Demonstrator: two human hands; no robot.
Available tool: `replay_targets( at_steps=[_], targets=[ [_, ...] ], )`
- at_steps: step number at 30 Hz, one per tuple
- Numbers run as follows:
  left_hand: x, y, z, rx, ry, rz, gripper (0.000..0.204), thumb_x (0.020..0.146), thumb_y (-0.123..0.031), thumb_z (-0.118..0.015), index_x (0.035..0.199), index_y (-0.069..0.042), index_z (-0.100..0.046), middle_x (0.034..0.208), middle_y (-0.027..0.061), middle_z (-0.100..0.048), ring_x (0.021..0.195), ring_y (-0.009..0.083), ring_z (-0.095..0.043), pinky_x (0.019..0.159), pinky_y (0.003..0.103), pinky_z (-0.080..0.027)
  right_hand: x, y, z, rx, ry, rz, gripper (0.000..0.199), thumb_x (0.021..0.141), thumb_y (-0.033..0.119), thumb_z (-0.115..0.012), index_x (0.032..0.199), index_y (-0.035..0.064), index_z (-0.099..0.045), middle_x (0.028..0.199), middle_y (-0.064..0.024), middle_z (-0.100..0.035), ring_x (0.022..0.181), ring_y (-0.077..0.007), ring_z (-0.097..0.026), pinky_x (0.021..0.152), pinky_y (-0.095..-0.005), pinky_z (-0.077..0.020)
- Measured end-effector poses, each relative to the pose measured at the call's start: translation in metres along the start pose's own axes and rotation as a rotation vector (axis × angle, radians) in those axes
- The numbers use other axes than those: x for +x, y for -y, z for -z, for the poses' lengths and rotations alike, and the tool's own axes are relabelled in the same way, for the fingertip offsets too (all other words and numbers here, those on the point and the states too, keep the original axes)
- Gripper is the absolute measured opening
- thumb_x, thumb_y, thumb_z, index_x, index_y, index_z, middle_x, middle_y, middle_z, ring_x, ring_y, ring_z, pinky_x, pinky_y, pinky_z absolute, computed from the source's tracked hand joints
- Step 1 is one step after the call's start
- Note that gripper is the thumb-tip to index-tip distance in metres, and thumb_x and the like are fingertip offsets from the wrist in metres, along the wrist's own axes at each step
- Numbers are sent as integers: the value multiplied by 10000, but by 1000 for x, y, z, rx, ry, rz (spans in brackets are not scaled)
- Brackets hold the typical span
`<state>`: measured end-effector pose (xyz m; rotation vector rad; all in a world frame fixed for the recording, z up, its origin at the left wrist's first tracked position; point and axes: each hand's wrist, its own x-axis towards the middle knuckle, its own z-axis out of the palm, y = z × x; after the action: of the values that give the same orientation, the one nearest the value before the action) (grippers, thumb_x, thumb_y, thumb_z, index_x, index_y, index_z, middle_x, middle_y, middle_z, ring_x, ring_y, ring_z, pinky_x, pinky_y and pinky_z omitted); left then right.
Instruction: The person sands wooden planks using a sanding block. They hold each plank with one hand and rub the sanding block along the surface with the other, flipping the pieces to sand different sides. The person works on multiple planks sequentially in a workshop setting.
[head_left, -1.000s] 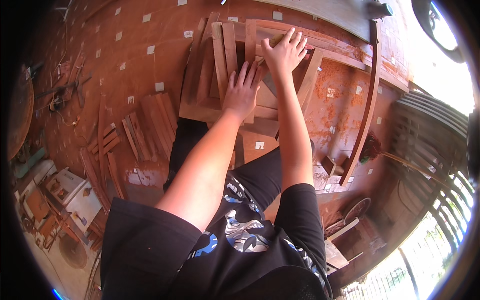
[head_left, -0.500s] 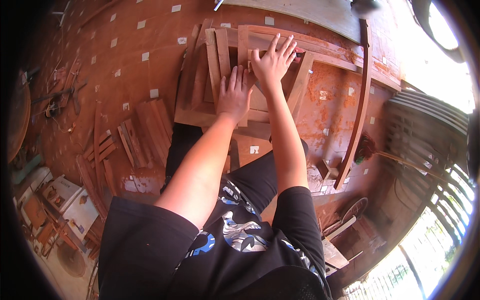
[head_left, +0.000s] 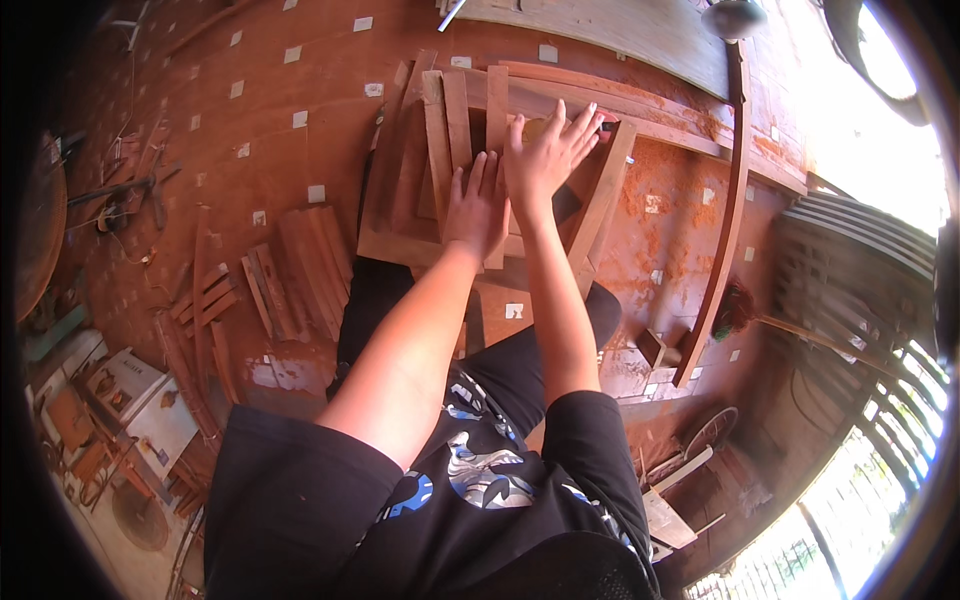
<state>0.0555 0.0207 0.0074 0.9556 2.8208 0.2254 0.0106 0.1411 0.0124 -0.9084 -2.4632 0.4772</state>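
Head view: left hand (head_left: 477, 205) flat, fingers together, pressing slats of wooden frame (head_left: 450, 190) on red tiled floor (head_left: 250, 120). Right hand (head_left: 548, 150) spread, palm down on frame's far part. Since a second ago both hands drew closer together, nearly side by side; likely settling slats into place. Loose wooden strips (head_left: 290, 270) lie apart at left.

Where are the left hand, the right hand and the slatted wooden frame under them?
left hand (head_left: 477, 208), head view, back of the hand.
right hand (head_left: 545, 155), head view, back of the hand.
slatted wooden frame (head_left: 437, 130), head view, an upright slat.
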Motion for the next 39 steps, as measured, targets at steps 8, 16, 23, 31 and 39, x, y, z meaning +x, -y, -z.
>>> replay_targets(
  at_steps=[8,16,23,31,39],
  targets=[
    [1,0,-1,72,81,-12,641,1026,-283,-474,1588,-27,-303,1648,148,-323,1570,287,-199,1251,546,-202,-23,6,10,11,170,-24,881,824,401,-756,1539,16,-415,1559,-381,-293,1428,-531,-334,1158,-528,-379],
    [-2,1,-7,-53,-120,-17,636,1041,-324,-496,1581,-40,-317,1614,156,-383,1530,304,-302,1222,560,-262,3,-7,-3,-61,108,13,1021,846,605,-714,1525,-74,-367,1556,-371,-320,1426,-513,-357,1142,-540,-393],
    [-3,-1,-3,-3,-120,-27,648,1029,-317,-531,1578,-35,-332,1595,139,-409,1514,283,-325,1213,524,-288,46,-27,-11,-114,223,-98,844,850,680,-648,1458,106,-530,1409,-319,-481,1275,-475,-497,968,-529,-515],
    [-2,-1,-2,12,-129,-33,657,1025,-321,-537,1582,-41,-330,1584,143,-426,1506,284,-334,1212,522,-287,42,-38,-5,-68,184,85,766,847,679,-650,1381,132,-601,1325,-242,-542,1242,-425,-519,998,-534,-473],
    [-3,-1,1,21,-128,-36,662,1026,-326,-530,1587,-43,-322,1589,143,-419,1503,286,-339,1213,522,-283,46,-53,-6,52,188,247,638,823,500,-705,1343,132,-667,1374,-208,-565,1267,-408,-526,1038,-524,-457]
  ],
)
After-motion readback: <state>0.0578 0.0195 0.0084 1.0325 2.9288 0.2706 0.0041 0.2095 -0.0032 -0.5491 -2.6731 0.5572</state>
